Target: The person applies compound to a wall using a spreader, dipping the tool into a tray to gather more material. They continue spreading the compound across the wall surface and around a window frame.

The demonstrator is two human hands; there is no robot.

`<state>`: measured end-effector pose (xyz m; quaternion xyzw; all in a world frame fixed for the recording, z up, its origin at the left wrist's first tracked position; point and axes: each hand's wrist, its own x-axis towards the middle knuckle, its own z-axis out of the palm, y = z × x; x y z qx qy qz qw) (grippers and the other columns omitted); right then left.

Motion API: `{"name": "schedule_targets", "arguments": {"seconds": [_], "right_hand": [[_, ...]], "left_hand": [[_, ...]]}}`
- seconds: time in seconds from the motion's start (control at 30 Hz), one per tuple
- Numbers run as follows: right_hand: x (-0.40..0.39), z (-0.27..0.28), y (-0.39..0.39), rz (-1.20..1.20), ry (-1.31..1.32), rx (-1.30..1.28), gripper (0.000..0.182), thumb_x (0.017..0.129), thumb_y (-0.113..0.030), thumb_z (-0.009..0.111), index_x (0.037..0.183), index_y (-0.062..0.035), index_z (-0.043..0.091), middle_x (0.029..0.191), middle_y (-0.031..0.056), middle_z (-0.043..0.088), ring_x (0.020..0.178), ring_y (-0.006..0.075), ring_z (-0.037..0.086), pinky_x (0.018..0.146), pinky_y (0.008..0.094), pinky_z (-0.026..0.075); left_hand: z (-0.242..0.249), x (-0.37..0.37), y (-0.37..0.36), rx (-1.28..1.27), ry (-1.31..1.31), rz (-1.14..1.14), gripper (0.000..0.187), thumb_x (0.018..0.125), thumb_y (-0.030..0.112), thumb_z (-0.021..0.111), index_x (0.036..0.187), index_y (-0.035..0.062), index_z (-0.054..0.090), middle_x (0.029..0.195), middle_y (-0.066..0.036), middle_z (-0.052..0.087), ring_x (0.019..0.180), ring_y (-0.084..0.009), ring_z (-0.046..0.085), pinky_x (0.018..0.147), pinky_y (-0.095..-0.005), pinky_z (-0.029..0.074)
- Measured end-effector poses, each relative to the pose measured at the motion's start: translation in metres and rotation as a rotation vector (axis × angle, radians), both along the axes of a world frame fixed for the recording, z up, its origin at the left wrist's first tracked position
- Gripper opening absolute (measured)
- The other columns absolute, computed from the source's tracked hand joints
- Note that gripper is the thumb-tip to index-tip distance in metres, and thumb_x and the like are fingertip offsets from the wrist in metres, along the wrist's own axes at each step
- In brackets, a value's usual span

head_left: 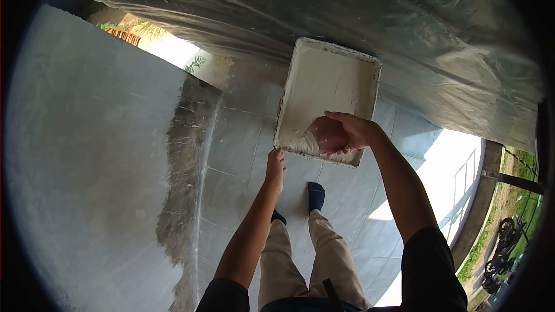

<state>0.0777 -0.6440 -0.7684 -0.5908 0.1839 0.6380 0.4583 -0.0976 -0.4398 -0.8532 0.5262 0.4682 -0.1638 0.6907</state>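
While the beige trousers [312, 254] and dark socks [315, 195] are seen nearest, planted on the tiled floor [243, 138], the work itself is carried out just above and ahead of them. The left hand [276, 167] is raised to the near rim of the tray [347, 63], its fingertips touching or nearly touching the lower left corner; whether its grip is closed around the edge cannot be told, since only the back of the hand is shown. The right hand [347, 133] is curled inside the near end of the tray, and a rounded pinkish tool [328, 136], probably a scraper or sponge, is held in its closed grip against the white plaster [324, 81] that is spread across the tray's bottom. For this scooping to be done well, the tray is best kept level and steadied from the corner, so that the wet material is not tipped toward the feet; the tool is best drawn along the bottom toward the near wall, where the plaster is gathered thickest. Further off, a grey wall [92, 156] with a darker, rough-edged band at its border is seen to the left, and plastic sheeting [404, 29] is stretched beyond the tray.
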Motion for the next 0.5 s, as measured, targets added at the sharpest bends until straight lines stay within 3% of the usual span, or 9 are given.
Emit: {"name": "schedule_targets", "arguments": {"seconds": [0.03,0.1,0.13,0.2,0.23,0.3,0.5], "right_hand": [[-0.001,0.003,-0.001,-0.098,0.029,0.086,0.066,0.094,-0.065,0.045,0.124,-0.0071,0.055,0.094,0.0185,0.067,0.065,0.0257,0.061,0.052,0.0337,0.046],[-0.003,0.012,0.001,-0.184,0.045,0.183,0.066,0.095,-0.065,0.043,0.125,-0.0071,0.053,0.097,0.0190,0.066,0.066,0.0270,0.061,0.052,0.0342,0.046],[-0.006,0.016,0.003,-0.255,0.090,0.331,0.067,0.096,-0.066,0.041,0.126,-0.0083,0.053,0.100,0.0187,0.066,0.067,0.0285,0.061,0.054,0.0353,0.047],[-0.011,0.025,0.011,-0.333,0.136,0.505,0.068,0.096,-0.068,0.033,0.130,-0.0118,0.050,0.108,0.0174,0.064,0.073,0.0324,0.062,0.058,0.0375,0.047],[-0.014,0.032,0.017,-0.319,0.128,0.515,0.068,0.096,-0.068,0.033,0.130,-0.0118,0.050,0.108,0.0174,0.064,0.073,0.0324,0.062,0.058,0.0375,0.047],[-0.021,0.050,0.030,-0.482,0.085,0.545,0.067,0.098,-0.066,0.027,0.135,-0.0133,0.048,0.112,0.0161,0.064,0.084,0.0294,0.064,0.063,0.0379,0.048],[-0.033,0.087,0.060,-0.462,0.143,0.696,0.067,0.100,-0.064,0.022,0.137,-0.0143,0.046,0.115,0.0143,0.063,0.089,0.0316,0.063,0.066,0.0399,0.047]], "left_hand": [[0.005,0.002,0.002,0.008,-0.010,0.004,0.065,0.098,0.051,0.045,0.147,0.0082,0.036,0.147,-0.015,0.044,0.134,-0.0292,0.043,0.110,-0.0506,0.031],[0.016,0.008,0.007,0.255,-0.169,0.066,0.053,0.101,0.029,0.050,0.143,-0.0004,0.038,0.142,-0.021,0.046,0.132,-0.0335,0.044,0.108,-0.0464,0.035],[0.016,0.009,0.012,0.263,-0.182,0.074,0.053,0.101,0.029,0.050,0.143,-0.0004,0.038,0.142,-0.021,0.046,0.132,-0.0335,0.044,0.108,-0.0464,0.035],[0.019,0.010,0.022,0.613,-0.388,-0.071,0.050,0.099,0.018,0.054,0.140,-0.0052,0.038,0.141,-0.026,0.044,0.129,-0.0368,0.044,0.109,-0.0452,0.035],[0.026,0.010,0.026,0.625,-0.397,-0.059,0.050,0.099,0.018,0.054,0.140,-0.0052,0.038,0.141,-0.026,0.044,0.129,-0.0368,0.044,0.109,-0.0452,0.035],[0.046,0.012,0.035,0.891,-0.514,-0.218,0.052,0.096,0.016,0.055,0.140,-0.0056,0.038,0.139,-0.027,0.044,0.129,-0.0398,0.043,0.109,-0.0478,0.034],[0.117,0.010,0.054,1.106,-0.616,-0.290,0.057,0.093,0.013,0.056,0.142,-0.0050,0.035,0.140,-0.028,0.043,0.129,-0.0439,0.041,0.110,-0.0510,0.032]]}}
